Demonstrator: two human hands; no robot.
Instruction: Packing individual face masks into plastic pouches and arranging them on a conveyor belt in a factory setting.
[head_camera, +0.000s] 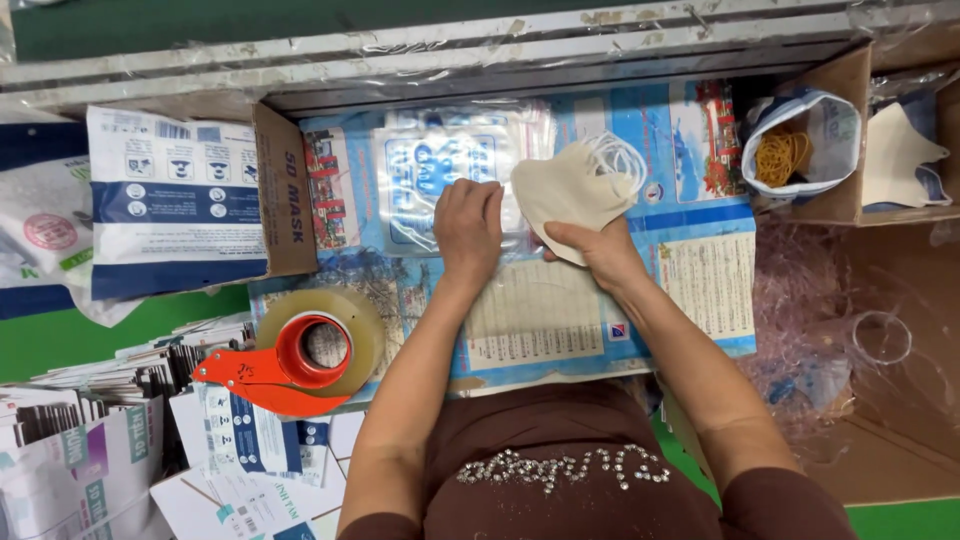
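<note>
Masks are the thing in hand here, and reading from the left: a heap of flat printed packets (90, 440) lies at the lower left, with a white and blue bag (170, 200) above it leaning against a cardboard flap (283, 190). Next comes a roll of clear tape in a red dispenser (300, 355), lying on the blue printed sheet (700, 270) that covers the work surface. The left hand (468, 228) presses flat, palm down and fingers together, on a clear plastic bag with blue print (420, 170); it pins the bag rather than gripping it. Just to its right, the right hand (600, 252) holds a small stack of cream masks (565, 190) from below, thumb and fingers closed around the lower edge, the white ear loops (618, 155) curling free at the top. The masks look light, soft and floppy, likely to fan apart or slide, so a pinch across the whole stack near its folded edge seems the safest hold, well clear of the loops. Further right, a small bag of yellow rubber bands (785, 155) stands open in a cardboard box (845, 120), and another white mask (895, 155) lies beside it.
</note>
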